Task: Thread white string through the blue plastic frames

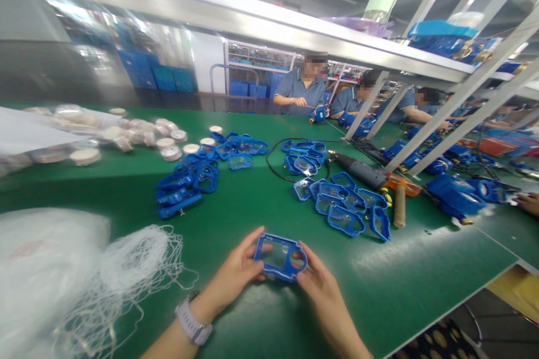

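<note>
Between both hands, above the green table, is a blue plastic frame (278, 274) with a clear window and a round opening at its right end. My left hand (242, 263) pinches its left end, thumb on the near side. At the other end, my right hand (322, 280) grips the rounded edge. Beyond my right hand lies a group of similar blue frames (345, 219), several with clear windows. Another pile of blue frames (181, 185) sits farther off to the left, some of them stacked.
A tangle of white cord (143, 258) and a white plastic bag (46, 263) lie at left. Round whitish discs (86, 156) spread behind them. A power screwdriver (357, 171) with a cable rests at right. Slanted metal posts hold a shelf overhead. Co-workers (301, 90) sit across the table.
</note>
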### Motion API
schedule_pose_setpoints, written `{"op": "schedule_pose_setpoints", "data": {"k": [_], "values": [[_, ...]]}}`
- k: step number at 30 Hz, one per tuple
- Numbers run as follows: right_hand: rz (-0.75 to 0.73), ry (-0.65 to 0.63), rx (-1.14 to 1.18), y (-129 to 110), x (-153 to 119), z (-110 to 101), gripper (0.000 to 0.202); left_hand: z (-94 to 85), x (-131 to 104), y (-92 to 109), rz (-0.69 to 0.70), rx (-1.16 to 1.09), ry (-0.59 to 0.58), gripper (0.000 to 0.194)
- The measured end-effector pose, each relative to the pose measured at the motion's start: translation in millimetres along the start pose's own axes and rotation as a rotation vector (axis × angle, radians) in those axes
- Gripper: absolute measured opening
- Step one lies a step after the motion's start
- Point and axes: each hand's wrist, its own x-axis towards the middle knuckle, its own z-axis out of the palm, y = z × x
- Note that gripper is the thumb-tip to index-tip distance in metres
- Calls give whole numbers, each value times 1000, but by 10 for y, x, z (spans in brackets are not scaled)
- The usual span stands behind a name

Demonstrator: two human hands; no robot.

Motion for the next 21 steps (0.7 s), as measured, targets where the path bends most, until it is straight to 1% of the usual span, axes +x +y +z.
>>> {"op": "schedule_pose_setpoints", "data": {"k": [6,13,18,21], "values": [[42,42,-96,35,-12,-31,63,6,-7,-4,-5,-66,-40,79],[25,-2,-11,22,-26,18,68,38,14,-41,12,-91,-25,80],[24,21,30,20,-9,83,68,83,10,-47,27,-90,-21,92],[12,32,50,37,-2,114,68,97,8,-72,35,-47,8,92]]}}
